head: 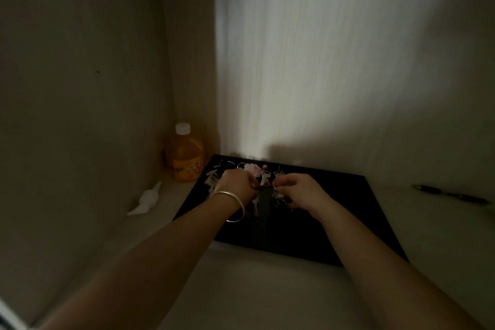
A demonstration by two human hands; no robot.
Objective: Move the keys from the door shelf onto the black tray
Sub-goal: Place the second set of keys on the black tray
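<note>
Reaching over the black tray [334, 228], the left hand [237, 185] and right hand [300, 190] each pinch keys [265, 178] lying on its far end; an orange bottle [184, 155] stands left of the hands.

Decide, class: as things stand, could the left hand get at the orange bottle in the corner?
Probably yes. The left hand hovers over the black tray; the orange bottle stands just beyond the tray's left edge, with nothing between them.
</note>
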